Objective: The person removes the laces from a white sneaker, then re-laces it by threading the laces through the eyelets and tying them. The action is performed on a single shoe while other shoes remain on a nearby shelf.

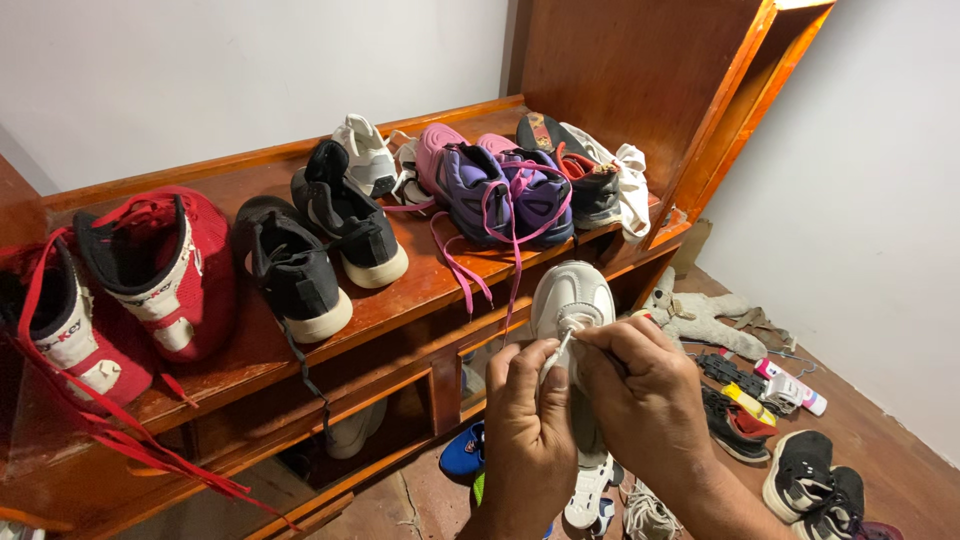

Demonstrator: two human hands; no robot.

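Both hands are working on a white sneaker (572, 300), which is being held up in front of the wooden shoe rack (400, 300). The left hand (525, 430) is pinched closed around the white lace (556, 355), and the right hand (640, 395) is gripping the lace right at the shoe's front eyelets. Sitting on the rack's top shelf are red high-tops (150, 270), black sneakers (300, 265) and purple sneakers (500, 190) with pink laces dangling. A grey stuffed toy (700, 315) is lying on the floor nearby.
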